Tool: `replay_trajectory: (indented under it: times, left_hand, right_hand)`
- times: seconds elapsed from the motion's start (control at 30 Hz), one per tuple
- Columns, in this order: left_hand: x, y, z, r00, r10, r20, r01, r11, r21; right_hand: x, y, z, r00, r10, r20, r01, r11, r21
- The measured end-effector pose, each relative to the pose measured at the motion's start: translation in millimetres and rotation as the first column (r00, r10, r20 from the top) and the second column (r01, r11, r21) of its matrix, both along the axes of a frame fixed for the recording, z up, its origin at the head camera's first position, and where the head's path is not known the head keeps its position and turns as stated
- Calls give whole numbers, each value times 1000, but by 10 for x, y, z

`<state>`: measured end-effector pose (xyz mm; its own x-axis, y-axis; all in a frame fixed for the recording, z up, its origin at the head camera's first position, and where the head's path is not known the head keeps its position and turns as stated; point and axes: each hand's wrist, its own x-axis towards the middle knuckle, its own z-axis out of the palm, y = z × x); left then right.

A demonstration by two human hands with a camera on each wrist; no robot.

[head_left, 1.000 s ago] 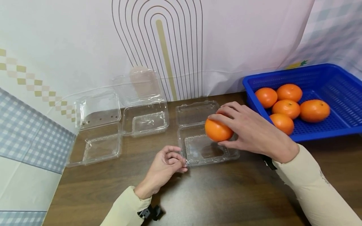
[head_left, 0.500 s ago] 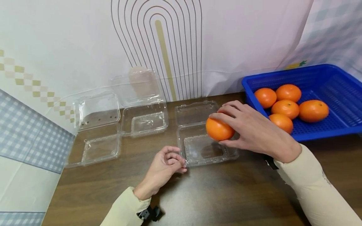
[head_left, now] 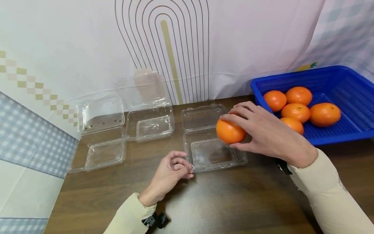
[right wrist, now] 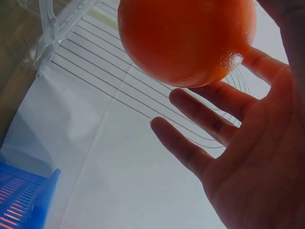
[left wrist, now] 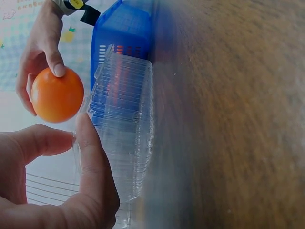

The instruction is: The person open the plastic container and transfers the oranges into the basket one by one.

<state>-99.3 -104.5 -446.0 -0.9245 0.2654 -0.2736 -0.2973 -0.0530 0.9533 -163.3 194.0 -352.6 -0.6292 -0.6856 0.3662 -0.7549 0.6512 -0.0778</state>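
My right hand (head_left: 263,135) grips an orange (head_left: 230,131) between thumb and fingers, over the right side of an open clear plastic clamshell container (head_left: 214,151). In the right wrist view the orange (right wrist: 186,38) sits against the fingers, with the two lowest fingertips apart from it. My left hand (head_left: 169,174) is at the container's near left corner. The left wrist view has its thumb and finger pinching the thin edge of the container (left wrist: 124,109), with the held orange (left wrist: 57,95) above the rim.
Two more open clear containers, one farther left (head_left: 102,152) and one in the middle (head_left: 152,125), stand by the back wall covering. At the right, a blue plastic basket (head_left: 350,97) holds several oranges (head_left: 325,114). All rest on a brown wooden table (head_left: 222,201).
My right hand has drawn the orange slightly to the right and up, toward the basket side. The left hand and the container have stayed in place.
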Motion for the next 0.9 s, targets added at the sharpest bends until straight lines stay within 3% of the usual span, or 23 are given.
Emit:
replay_trajectory:
  times: [0.9]
  left_hand:
    - [0,-24,-3,1000,-1,-4,1,1000,-4]
  right_hand:
    - [11,57,88,999,-41,13,41,999,8]
